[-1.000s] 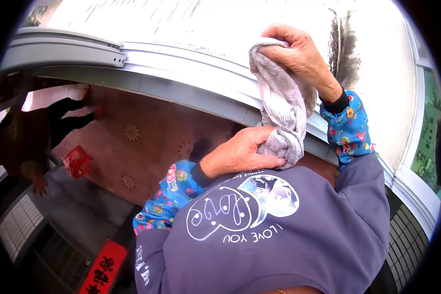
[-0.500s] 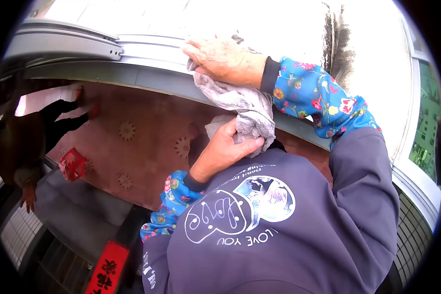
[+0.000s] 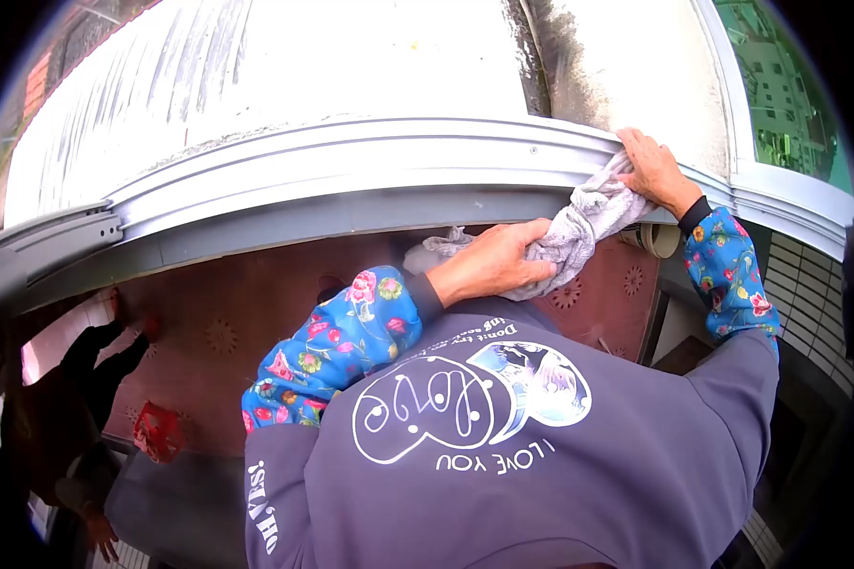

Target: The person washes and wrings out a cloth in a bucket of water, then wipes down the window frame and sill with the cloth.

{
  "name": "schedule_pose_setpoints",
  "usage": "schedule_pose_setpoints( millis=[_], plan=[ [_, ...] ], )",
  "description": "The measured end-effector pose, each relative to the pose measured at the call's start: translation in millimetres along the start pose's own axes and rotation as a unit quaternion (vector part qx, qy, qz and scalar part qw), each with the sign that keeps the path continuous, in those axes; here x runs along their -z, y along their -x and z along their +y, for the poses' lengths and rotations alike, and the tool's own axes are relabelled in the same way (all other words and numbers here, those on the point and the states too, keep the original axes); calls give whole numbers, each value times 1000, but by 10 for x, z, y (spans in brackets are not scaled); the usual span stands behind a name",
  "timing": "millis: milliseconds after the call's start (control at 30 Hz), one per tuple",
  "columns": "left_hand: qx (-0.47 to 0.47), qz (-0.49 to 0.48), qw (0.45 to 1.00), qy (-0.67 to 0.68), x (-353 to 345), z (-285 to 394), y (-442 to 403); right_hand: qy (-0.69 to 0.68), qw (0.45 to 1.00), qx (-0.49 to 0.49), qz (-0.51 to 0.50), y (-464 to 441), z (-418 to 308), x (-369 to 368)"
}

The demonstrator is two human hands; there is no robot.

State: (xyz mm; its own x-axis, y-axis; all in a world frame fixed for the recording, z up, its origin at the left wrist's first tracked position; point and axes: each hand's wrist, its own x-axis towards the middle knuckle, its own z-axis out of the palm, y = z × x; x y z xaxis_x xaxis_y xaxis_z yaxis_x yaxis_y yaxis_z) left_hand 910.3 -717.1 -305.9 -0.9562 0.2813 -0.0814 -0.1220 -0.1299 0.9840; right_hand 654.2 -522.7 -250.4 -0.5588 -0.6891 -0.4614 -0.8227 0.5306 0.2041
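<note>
A light grey, twisted rag (image 3: 588, 220) stretches between my hands, with a loose end hanging past my left hand. My left hand (image 3: 498, 258) is closed around its lower part, in front of my chest. Up at the right, my right hand (image 3: 657, 173) grips the other end and presses it against the silver window frame (image 3: 370, 156). Its fingertips lie over the ridged upper edge of that frame. Below the ridges runs a grey ledge (image 3: 351, 211). Both forearms wear blue flowered sleeve covers.
A sliding window sash (image 3: 52, 247) stands at the left of the frame. Below are a reddish patterned surface (image 3: 218, 284), a red plastic bag (image 3: 157, 431) and a pale bucket (image 3: 659, 239). Another person (image 3: 57, 408) is at the left. Green-tinted glass (image 3: 788, 95) is at upper right.
My right hand has moved with the rag from the middle of the frame to its right part. My left hand has followed rightward, still holding the rag. The view has shifted too.
</note>
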Motion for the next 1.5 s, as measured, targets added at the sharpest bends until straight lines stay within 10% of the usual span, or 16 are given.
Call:
schedule_pose_setpoints(
  millis=[267, 433, 733, 1033, 1233, 1367, 1500],
  plan=[
    [46, -47, 997, 40, -140, 37, -131, -226, 974, -24, 19, 172, 153, -1],
    [27, -21, 983, 182, 43, 268, 108, -530, 846, 4, 54, -130, -123, 530],
    [-88, 220, 918, 318, 609, 471, 1260, -361, 834, 341, 240, -1605, -2800, 1696],
    [-269, 544, 687, 399, 1235, 355, 2054, -120, 849, 454, 243, -2336, -5517, 2282],
    [-294, 551, 648, 436, 1258, 296, 2104, -186, 850, 464, 165, -2543, -5636, 2165],
    [-301, 540, 650, 442, 1287, 317, 2064, -284, 736, 579, 205, -2474, -5315, 2149],
    [-310, 548, 644, 435, 1292, 352, 2023, -218, 781, 552, 197, -2506, -5398, 2010]
  ],
)
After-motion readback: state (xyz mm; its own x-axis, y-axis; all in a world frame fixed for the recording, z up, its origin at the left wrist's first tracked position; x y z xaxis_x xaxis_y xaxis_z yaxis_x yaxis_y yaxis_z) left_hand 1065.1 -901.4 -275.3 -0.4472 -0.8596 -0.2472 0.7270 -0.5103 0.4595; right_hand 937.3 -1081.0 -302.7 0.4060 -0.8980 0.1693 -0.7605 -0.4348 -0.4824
